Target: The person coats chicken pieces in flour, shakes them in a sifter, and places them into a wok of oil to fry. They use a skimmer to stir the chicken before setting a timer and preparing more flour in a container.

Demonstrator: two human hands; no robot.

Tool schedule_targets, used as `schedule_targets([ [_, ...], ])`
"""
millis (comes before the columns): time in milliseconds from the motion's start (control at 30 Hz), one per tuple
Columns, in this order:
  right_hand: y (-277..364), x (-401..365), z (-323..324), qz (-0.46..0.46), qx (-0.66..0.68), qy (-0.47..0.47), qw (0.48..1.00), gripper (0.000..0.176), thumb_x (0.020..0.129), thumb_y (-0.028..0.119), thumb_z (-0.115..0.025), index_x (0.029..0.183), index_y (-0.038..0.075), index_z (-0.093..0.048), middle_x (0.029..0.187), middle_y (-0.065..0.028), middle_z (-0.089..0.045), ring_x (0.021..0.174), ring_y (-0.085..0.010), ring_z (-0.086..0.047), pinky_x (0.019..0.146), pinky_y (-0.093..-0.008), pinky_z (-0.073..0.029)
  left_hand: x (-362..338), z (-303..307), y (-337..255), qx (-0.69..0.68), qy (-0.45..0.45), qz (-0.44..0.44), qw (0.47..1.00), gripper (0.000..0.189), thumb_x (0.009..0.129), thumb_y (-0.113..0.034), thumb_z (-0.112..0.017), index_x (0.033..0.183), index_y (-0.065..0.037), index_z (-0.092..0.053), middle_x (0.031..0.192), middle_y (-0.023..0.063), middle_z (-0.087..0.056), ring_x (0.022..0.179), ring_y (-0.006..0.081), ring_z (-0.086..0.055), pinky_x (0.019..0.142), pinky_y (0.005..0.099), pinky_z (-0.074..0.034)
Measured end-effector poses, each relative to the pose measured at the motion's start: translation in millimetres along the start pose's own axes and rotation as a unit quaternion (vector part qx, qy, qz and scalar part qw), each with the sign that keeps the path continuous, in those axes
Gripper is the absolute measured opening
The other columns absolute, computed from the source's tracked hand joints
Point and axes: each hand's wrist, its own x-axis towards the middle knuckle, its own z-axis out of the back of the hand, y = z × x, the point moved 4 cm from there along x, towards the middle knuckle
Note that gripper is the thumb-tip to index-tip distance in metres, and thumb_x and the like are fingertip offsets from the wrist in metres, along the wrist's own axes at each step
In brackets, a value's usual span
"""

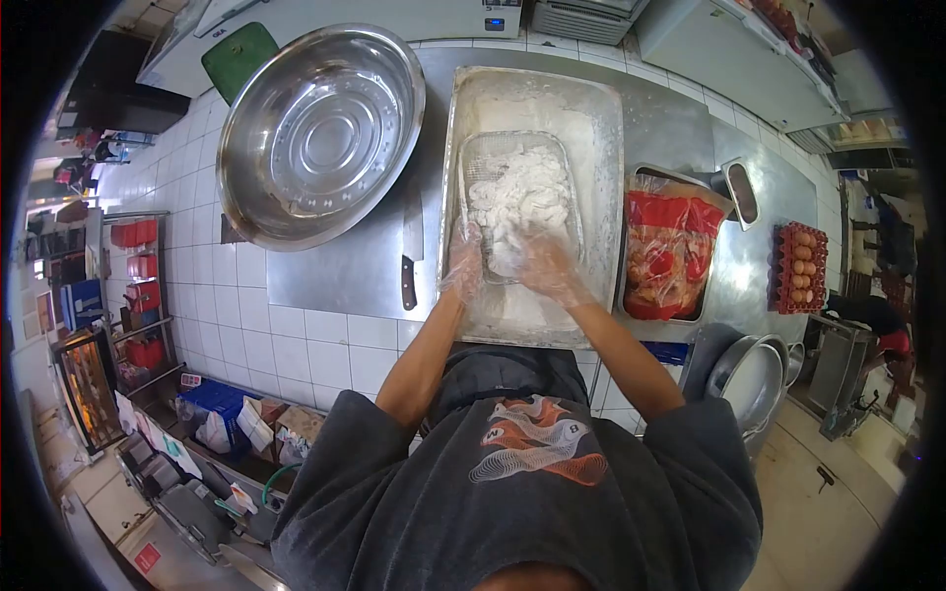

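A wire basket (475,148) heaped with flour-coated pieces (522,192) sits inside a large rectangular pan (616,177) with white flour on its bottom. Both hands wear clear plastic gloves. At the basket's near left side, my left hand (463,268) grips its edge. My right hand (544,264) is over the near right part of the basket, among the coated pieces, with its fingers smeared by motion.
Left of the pan are a large steel bowl (286,187) and a knife (408,281). On the right are a metal tray with a plastic bag of red and orange food (670,251), a small metal container (741,192) and a red egg tray (800,268). Steel pots (754,379) stand lower right.
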Motion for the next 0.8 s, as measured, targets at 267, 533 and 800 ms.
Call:
schedule_targets([
  [267, 1, 15, 10, -0.135, -0.018, 0.127, 0.982, 0.042, 0.089, 0.027, -0.054, 0.121, -0.002, -0.054, 0.108, -0.0284, -0.057, 0.095, -0.0361, -0.061, 0.086, -0.0466, -0.05, -15, -15, -38, 0.057, 0.016, -0.001, 0.998, 0.057, 0.097, -0.04, -0.049, 0.141, -0.005, -0.038, 0.129, 0.018, -0.052, 0.116, 0.0283, -0.051, 0.099, 0.0375, -0.041],
  [533, 3, -21, 84, -0.134, 0.264, -0.127, 0.947, 0.037, 0.078, 0.001, -0.063, 0.114, 0.002, -0.063, 0.112, -0.0203, -0.063, 0.104, -0.0336, -0.06, 0.096, -0.0398, -0.047, -1, -8, -19, -0.072, 0.059, -0.037, 0.995, 0.055, 0.098, -0.038, -0.048, 0.141, -0.008, -0.031, 0.123, 0.015, -0.053, 0.104, 0.0251, -0.06, 0.083, 0.0351, -0.056],
  [800, -65, -21, 79, -0.288, 0.196, -0.226, 0.91, 0.048, 0.082, 0.014, -0.065, 0.127, 0.003, -0.055, 0.13, -0.0187, -0.055, 0.124, -0.0326, -0.049, 0.106, -0.0372, -0.037, -26, -1, -25, -0.12, 0.111, 0.039, 0.986, 0.058, 0.098, -0.04, -0.049, 0.14, -0.004, -0.036, 0.129, 0.0145, -0.05, 0.115, 0.0241, -0.052, 0.098, 0.0358, -0.045],
])
